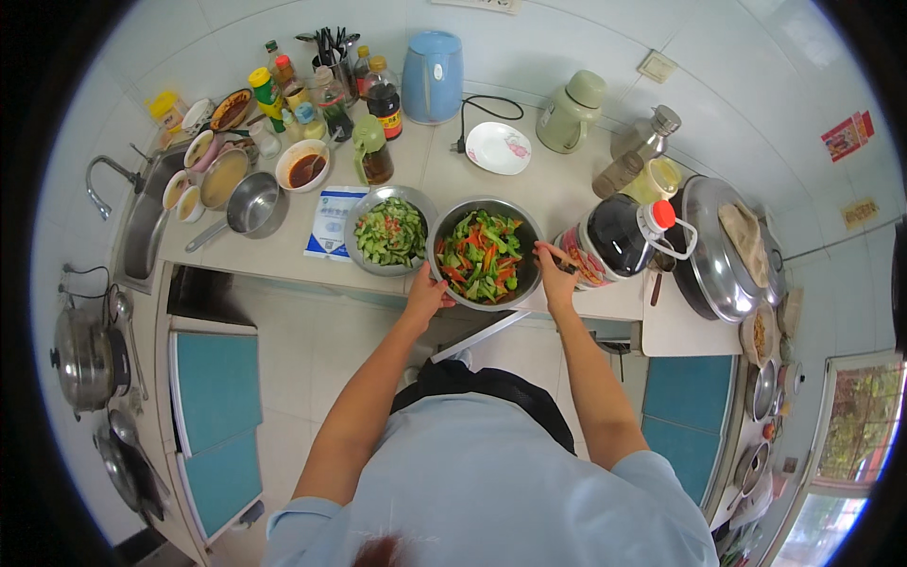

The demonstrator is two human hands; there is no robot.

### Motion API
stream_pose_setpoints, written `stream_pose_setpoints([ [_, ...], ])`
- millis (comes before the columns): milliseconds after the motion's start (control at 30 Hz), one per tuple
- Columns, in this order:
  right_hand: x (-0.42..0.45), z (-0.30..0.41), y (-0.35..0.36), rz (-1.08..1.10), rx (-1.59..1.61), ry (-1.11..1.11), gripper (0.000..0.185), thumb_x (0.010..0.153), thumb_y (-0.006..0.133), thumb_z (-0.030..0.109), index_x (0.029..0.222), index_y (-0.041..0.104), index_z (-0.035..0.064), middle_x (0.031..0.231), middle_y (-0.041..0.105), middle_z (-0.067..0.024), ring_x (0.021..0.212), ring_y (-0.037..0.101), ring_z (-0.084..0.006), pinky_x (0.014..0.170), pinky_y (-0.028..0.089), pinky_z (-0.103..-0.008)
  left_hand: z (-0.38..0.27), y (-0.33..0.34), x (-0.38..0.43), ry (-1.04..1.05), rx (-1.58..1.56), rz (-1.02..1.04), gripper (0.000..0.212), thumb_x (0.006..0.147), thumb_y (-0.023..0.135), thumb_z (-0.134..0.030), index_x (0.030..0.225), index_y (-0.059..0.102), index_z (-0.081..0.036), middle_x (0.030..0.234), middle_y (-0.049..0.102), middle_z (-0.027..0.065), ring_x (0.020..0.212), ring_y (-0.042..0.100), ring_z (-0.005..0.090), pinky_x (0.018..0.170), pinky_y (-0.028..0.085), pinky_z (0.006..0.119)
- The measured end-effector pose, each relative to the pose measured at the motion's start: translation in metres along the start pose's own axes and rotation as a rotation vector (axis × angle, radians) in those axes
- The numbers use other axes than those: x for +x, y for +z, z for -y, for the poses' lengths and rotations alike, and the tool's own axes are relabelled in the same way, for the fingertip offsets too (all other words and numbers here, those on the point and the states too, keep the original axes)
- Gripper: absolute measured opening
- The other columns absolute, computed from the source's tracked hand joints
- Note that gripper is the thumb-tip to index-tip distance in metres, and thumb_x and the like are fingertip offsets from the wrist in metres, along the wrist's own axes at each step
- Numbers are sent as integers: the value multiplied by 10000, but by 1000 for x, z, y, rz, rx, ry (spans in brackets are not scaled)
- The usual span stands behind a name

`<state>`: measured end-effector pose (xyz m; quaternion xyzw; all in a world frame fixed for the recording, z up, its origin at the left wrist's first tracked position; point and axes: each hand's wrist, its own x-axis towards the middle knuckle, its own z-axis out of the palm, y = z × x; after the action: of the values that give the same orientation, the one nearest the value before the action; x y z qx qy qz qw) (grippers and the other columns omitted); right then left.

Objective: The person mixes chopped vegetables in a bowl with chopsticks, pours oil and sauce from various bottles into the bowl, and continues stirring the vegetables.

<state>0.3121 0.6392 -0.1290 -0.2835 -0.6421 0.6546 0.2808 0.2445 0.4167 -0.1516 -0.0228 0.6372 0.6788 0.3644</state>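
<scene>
A round stainless steel bowl (533, 283) at the counter's front edge holds cut green and orange-red peppers (482, 251). My left hand (427, 298) grips its rim at the near left. On the right side, my right hand (558, 278) has hold of the rim too, beside a large jug of dark liquid (618, 237) with a red cap. Just left of the bowl sits a metal dish (354, 255) with sliced cucumber (390, 232) and small red bits. A blue-and-white packet (329, 225) bearing writing lies partly beneath that dish.
Behind are a white plate (496, 147), a blue electric kettle (433, 78), a green thermos (572, 113) and an oil pot (372, 152). To the left stand a saucepan (256, 205), a sauce bowl (305, 166) and a sink (145, 234). At right is a large lidded pan (719, 248).
</scene>
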Motion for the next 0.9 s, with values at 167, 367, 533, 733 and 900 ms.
stream_pose_setpoints([
  [167,6,9,6,133,41,88,135,821,543,69,874,634,-17,806,624,-72,707,585,-106,642,475,-211,-22,11,-2,-45,-29,-8,413,869,397,-17,1260,306,-113,917,546,124,716,587,193,594,524,315],
  [367,-10,49,21,346,31,132,132,823,538,59,895,625,-9,772,632,-63,705,592,-104,597,467,-203,-21,3,-1,-83,-50,-22,424,870,391,-11,1270,299,-115,945,544,139,712,593,211,601,531,323],
  [533,-12,27,28,333,-136,70,95,794,574,44,848,641,5,764,634,-49,637,577,-88,559,459,-200,-28,11,6,-66,-65,43,433,872,395,-18,1280,278,-101,963,548,148,725,595,218,614,534,329],
  [733,-15,72,-6,16,-110,61,122,815,542,64,822,622,-28,747,622,-64,679,611,-123,575,487,-218,-23,-4,16,-141,-89,92,486,865,406,-12,1300,214,-107,973,551,146,763,603,235,643,540,351],
  [900,-31,24,1,-153,-141,209,124,821,532,68,848,612,-24,811,613,-88,676,620,-157,558,503,-237,-27,-1,19,-166,-93,175,532,868,413,-18,1321,152,-118,1050,515,176,809,596,269,686,536,368],
])
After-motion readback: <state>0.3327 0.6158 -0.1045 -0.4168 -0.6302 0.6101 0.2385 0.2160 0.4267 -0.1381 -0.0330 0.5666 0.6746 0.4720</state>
